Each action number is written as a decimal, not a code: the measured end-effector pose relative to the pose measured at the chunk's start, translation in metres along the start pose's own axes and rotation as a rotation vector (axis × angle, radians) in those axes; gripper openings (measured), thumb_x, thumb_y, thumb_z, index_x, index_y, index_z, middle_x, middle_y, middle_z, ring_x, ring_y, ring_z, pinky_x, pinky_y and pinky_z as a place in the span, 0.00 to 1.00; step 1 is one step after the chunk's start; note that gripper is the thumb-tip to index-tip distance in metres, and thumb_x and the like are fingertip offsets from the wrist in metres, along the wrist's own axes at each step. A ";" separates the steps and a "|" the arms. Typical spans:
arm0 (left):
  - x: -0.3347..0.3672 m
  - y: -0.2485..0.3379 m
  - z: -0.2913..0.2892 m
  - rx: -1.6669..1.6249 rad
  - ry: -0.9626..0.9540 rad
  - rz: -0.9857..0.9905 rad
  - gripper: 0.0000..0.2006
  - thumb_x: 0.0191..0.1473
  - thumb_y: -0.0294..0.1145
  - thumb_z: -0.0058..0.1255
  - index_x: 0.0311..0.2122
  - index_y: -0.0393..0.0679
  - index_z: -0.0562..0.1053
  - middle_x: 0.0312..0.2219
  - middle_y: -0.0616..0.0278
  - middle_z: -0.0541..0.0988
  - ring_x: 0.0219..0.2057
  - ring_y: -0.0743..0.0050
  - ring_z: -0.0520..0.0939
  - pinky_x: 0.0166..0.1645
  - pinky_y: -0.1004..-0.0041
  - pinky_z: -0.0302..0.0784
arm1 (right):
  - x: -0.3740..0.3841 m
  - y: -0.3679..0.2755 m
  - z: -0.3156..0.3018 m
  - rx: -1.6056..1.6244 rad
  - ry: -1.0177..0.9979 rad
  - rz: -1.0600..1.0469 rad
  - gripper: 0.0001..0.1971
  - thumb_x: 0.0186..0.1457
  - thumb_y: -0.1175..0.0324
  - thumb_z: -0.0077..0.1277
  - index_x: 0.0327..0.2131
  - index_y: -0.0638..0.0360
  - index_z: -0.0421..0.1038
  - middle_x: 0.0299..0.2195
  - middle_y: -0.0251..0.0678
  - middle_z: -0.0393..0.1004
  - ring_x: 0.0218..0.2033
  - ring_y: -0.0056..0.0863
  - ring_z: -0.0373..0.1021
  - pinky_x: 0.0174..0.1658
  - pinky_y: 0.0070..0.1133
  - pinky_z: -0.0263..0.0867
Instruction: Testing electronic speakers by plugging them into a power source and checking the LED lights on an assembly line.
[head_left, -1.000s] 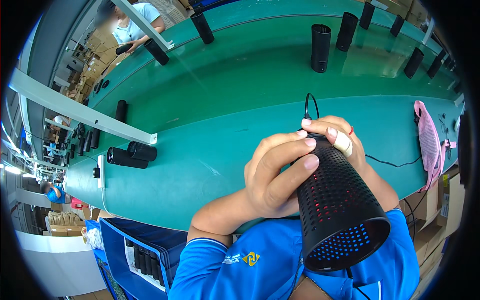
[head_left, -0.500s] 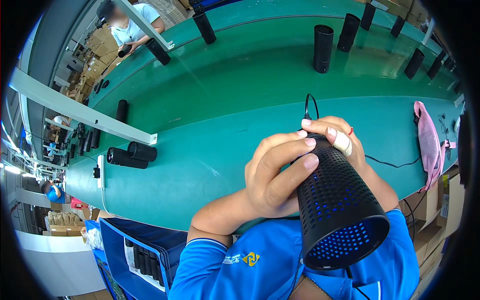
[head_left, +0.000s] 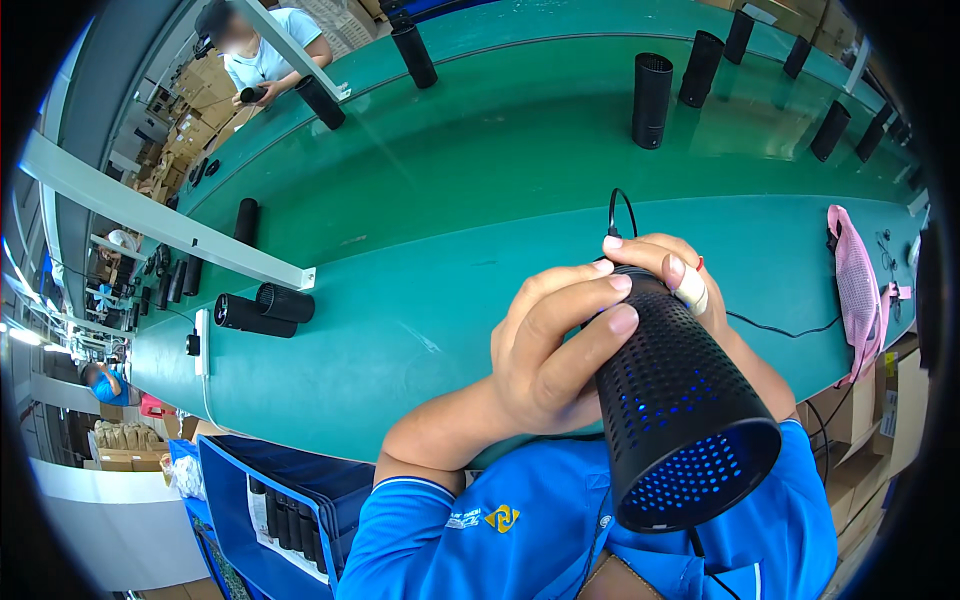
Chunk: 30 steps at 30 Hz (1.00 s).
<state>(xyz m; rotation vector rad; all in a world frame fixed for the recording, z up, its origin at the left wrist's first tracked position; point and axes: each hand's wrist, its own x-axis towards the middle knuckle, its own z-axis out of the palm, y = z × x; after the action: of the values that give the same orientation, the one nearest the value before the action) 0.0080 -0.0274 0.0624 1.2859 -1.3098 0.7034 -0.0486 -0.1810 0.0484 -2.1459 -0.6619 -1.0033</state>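
Observation:
Both hands hold a black perforated cylinder, tilted with its wide open end toward me. Blue light glows through its holes and inside its mouth. My left hand is closed on its left side near the far end, fingertips pressed on the rim and wall. My right hand wraps the far end from the right; one finger carries a pale wrapping. A thin black cable loops up at that far end, beside the right fingertips. The cylinder hides part of both hands.
Similar black cylinders stand on the green strip beyond, one nearest. Two more lie at left by a white power strip. A pink bag lies right. A white frame post crosses left; a blue bin stands below.
The cylinder's open end has risen slightly, and the wrapped finger of my right hand has shifted a little. My left hand keeps its place. Cylinders on the far strip appear slightly farther right.

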 end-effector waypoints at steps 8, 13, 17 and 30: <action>0.001 -0.001 -0.001 0.001 -0.011 -0.005 0.23 0.39 0.28 0.60 0.44 0.42 0.68 0.39 0.52 0.73 0.37 0.56 0.76 0.39 0.66 0.76 | 0.003 0.003 -0.004 0.045 -0.013 -0.004 0.36 0.37 0.75 0.59 0.54 0.52 0.56 0.49 0.42 0.67 0.41 0.37 0.68 0.41 0.27 0.67; 0.002 -0.002 -0.005 -0.014 0.044 -0.030 0.22 0.40 0.27 0.59 0.44 0.41 0.68 0.39 0.50 0.73 0.37 0.55 0.76 0.40 0.64 0.76 | 0.009 0.007 -0.011 0.026 0.038 -0.064 0.28 0.44 0.72 0.56 0.51 0.56 0.59 0.49 0.43 0.67 0.40 0.34 0.68 0.40 0.25 0.67; -0.005 -0.004 -0.018 0.095 0.066 -0.052 0.21 0.41 0.26 0.57 0.44 0.40 0.67 0.39 0.48 0.73 0.37 0.53 0.75 0.40 0.63 0.76 | -0.022 0.025 -0.020 0.780 0.220 0.383 0.15 0.56 0.69 0.45 0.46 0.63 0.64 0.42 0.43 0.69 0.33 0.25 0.68 0.36 0.17 0.64; -0.001 0.001 -0.002 -0.203 -0.066 -0.075 0.22 0.41 0.26 0.58 0.44 0.39 0.68 0.40 0.52 0.72 0.37 0.54 0.75 0.41 0.64 0.76 | -0.040 0.033 0.007 1.323 -0.142 1.233 0.08 0.54 0.72 0.47 0.35 0.66 0.71 0.31 0.39 0.74 0.29 0.23 0.69 0.27 0.16 0.66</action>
<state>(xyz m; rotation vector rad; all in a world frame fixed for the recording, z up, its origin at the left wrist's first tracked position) 0.0076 -0.0250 0.0618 1.1946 -1.3425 0.4669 -0.0462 -0.2032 0.0009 -0.9918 0.0888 0.2904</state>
